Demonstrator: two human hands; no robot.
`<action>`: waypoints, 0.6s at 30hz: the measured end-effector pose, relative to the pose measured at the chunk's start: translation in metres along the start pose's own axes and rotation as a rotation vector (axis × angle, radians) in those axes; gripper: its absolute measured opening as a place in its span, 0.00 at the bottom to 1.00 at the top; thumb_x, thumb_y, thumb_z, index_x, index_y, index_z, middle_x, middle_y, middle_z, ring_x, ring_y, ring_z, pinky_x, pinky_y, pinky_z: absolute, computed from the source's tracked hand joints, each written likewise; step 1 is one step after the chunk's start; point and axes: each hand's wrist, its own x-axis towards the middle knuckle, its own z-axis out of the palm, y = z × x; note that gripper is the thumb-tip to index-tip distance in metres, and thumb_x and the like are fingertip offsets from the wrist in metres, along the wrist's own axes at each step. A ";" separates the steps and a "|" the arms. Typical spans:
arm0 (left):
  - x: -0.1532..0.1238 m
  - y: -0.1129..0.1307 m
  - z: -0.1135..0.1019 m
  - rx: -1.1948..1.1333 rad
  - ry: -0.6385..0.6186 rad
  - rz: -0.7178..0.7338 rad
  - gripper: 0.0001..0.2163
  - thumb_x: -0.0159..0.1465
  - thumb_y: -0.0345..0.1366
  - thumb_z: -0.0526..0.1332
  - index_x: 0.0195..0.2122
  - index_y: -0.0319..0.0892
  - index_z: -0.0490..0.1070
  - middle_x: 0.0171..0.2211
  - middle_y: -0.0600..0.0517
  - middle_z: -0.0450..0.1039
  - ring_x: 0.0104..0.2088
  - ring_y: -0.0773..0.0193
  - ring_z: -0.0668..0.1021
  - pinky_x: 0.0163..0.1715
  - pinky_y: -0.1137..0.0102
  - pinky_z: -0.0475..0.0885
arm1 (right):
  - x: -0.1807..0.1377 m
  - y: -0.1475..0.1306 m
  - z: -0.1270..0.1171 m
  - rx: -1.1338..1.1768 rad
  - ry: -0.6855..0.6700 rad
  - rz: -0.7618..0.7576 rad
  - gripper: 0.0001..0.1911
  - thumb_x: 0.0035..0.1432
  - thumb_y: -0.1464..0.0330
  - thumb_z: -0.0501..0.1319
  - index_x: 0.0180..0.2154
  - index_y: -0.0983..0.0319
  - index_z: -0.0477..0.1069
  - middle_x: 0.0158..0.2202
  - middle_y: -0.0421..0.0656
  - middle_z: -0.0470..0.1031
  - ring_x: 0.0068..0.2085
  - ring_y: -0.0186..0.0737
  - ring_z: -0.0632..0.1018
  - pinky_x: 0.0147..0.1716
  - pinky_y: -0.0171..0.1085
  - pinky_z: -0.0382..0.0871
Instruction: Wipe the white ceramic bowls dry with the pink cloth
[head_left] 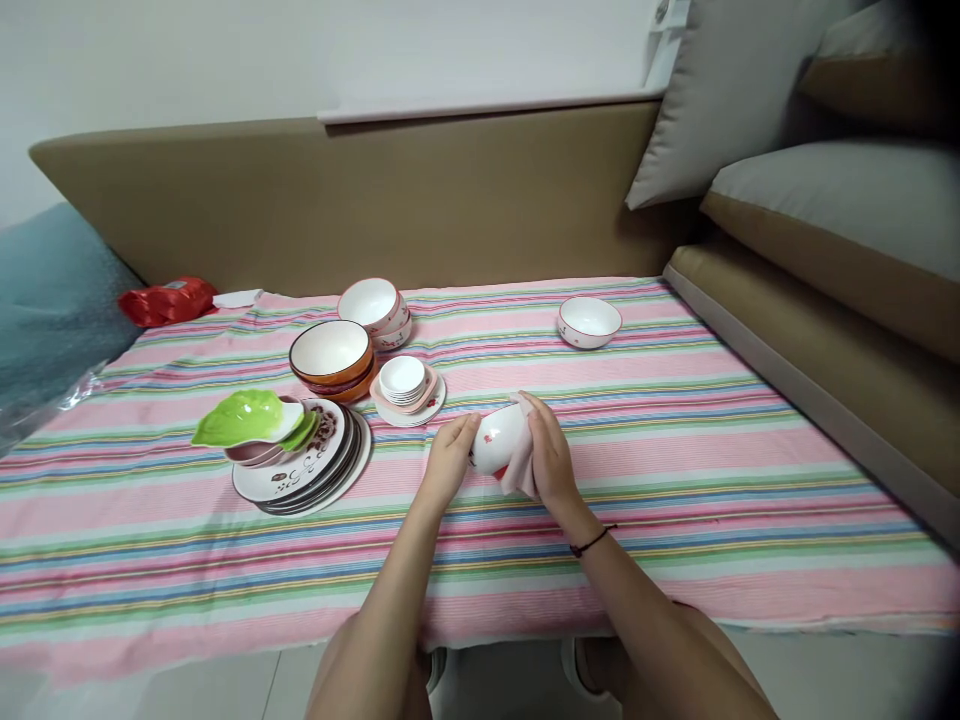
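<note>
Head view: left hand [448,458] holds bowl [495,440], near centre; right hand [553,455] holds cloth [520,472] against its right side. Wiping looks underway, unfinished. Lone bowl [589,320] far right, stacked plates [298,484] left; can't tell which are wiped.

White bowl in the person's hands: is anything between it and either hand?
Yes, on one side: a pale pink cloth lies between the right hand and the white bowl. Nothing visible stands between the bowl and the left hand, which holds it directly.
</note>
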 end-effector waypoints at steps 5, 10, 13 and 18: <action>0.000 -0.002 -0.001 0.019 -0.004 0.002 0.21 0.59 0.54 0.58 0.30 0.38 0.73 0.23 0.54 0.65 0.25 0.67 0.63 0.25 0.72 0.58 | -0.005 -0.013 -0.004 -0.257 -0.148 -0.339 0.19 0.69 0.64 0.47 0.55 0.55 0.69 0.57 0.43 0.72 0.64 0.44 0.65 0.66 0.53 0.55; 0.000 -0.004 0.000 0.020 -0.002 0.018 0.20 0.60 0.52 0.58 0.32 0.38 0.75 0.25 0.53 0.70 0.27 0.66 0.67 0.28 0.71 0.61 | -0.002 -0.016 -0.005 -0.343 -0.197 -0.408 0.19 0.69 0.65 0.46 0.55 0.55 0.68 0.55 0.43 0.72 0.62 0.45 0.66 0.65 0.55 0.56; 0.001 -0.004 0.002 0.008 -0.016 0.029 0.20 0.60 0.53 0.58 0.28 0.39 0.71 0.23 0.54 0.66 0.26 0.66 0.65 0.27 0.72 0.60 | 0.001 -0.012 -0.004 -0.302 -0.160 -0.359 0.18 0.69 0.64 0.45 0.52 0.55 0.70 0.53 0.43 0.73 0.60 0.44 0.68 0.63 0.53 0.58; 0.001 -0.005 0.003 0.010 -0.025 0.013 0.20 0.60 0.53 0.57 0.23 0.40 0.65 0.21 0.56 0.60 0.25 0.68 0.62 0.25 0.72 0.57 | 0.007 -0.004 -0.004 -0.075 -0.063 -0.095 0.18 0.68 0.60 0.46 0.48 0.57 0.70 0.49 0.45 0.74 0.52 0.44 0.74 0.56 0.47 0.66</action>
